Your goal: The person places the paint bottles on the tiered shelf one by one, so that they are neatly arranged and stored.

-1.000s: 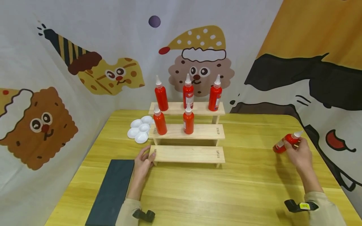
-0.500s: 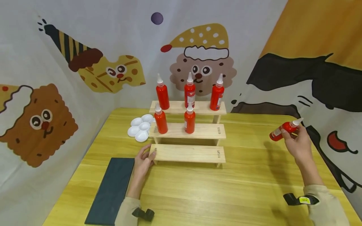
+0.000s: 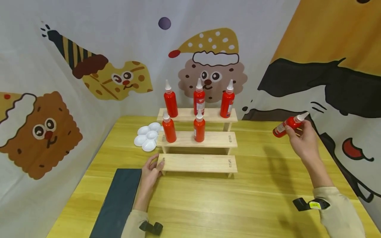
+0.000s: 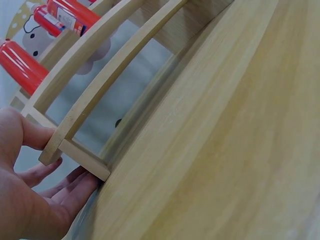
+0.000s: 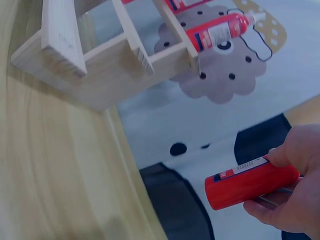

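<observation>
A wooden three-step display rack point(image 3: 196, 163) stands on the table. My left hand point(image 3: 150, 170) grips the left end of its lowest step, thumb on top; in the left wrist view the fingers reach beside the leg. Off to the right, my right hand point(image 3: 305, 140) holds a red squeeze bottle point(image 3: 285, 127) with a white pointed cap. That bottle is tilted above the table, its base toward the rack, as the right wrist view also shows point(image 5: 245, 185). Three similar red bottles point(image 3: 199, 100) stand upright on the top step, and two more point(image 3: 169, 130) on the middle step.
A white flower-shaped palette point(image 3: 148, 135) lies left of the rack, close to its middle step. A dark flat rectangular board point(image 3: 116, 201) rests beside the left forearm. Behind the table point(image 3: 208, 205) hangs a cartoon-printed cloth point(image 3: 134, 36).
My right hand has lifted the red bottle up off the table's right side and carried it leftward and farther back. The left hand stays on the rack.
</observation>
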`<state>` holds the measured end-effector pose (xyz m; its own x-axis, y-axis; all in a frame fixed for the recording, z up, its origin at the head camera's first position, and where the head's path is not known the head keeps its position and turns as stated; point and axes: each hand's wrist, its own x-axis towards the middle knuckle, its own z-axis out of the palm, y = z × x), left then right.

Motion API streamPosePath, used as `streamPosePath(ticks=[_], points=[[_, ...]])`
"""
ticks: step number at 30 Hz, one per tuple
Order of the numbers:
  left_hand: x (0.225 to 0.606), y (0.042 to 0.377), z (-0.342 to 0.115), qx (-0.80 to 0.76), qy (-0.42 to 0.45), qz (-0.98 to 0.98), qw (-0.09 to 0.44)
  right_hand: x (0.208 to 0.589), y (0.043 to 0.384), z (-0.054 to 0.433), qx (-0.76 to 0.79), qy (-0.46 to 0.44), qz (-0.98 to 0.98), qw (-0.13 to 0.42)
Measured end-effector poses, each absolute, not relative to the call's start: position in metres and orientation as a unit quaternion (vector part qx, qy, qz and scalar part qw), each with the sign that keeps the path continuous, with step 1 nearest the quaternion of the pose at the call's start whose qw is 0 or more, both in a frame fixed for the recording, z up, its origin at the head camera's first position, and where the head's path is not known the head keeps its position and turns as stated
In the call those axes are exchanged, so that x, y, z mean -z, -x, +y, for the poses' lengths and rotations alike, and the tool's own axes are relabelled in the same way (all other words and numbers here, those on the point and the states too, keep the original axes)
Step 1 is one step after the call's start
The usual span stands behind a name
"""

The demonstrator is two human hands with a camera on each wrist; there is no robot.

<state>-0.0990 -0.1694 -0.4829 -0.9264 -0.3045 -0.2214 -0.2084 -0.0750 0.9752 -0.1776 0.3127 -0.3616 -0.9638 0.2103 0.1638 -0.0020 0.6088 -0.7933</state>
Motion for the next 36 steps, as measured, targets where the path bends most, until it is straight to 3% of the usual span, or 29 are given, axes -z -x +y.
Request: streamPosePath(ticks=[13,19,25,36], points=[[0.487,0.099,-0.165,0.714,-0.187,-0.674,0.037,0.334,0.174,0.274,-0.446,0.003,-0.886,0.129],[0.488,0.099,-0.168,0.715,-0.188,-0.672,0.042,0.329,0.172,0.252,-0.454,-0.035,-0.875,0.166],[0.487,0.098,-0.170,0.714,-0.195,-0.670,0.052,0.332,0.175,0.228,-0.490,-0.078,-0.846,0.194],[0.486,0.099,-0.169,0.712,-0.192,-0.674,0.051,0.351,0.182,0.197,-0.516,-0.119,-0.828,0.183]])
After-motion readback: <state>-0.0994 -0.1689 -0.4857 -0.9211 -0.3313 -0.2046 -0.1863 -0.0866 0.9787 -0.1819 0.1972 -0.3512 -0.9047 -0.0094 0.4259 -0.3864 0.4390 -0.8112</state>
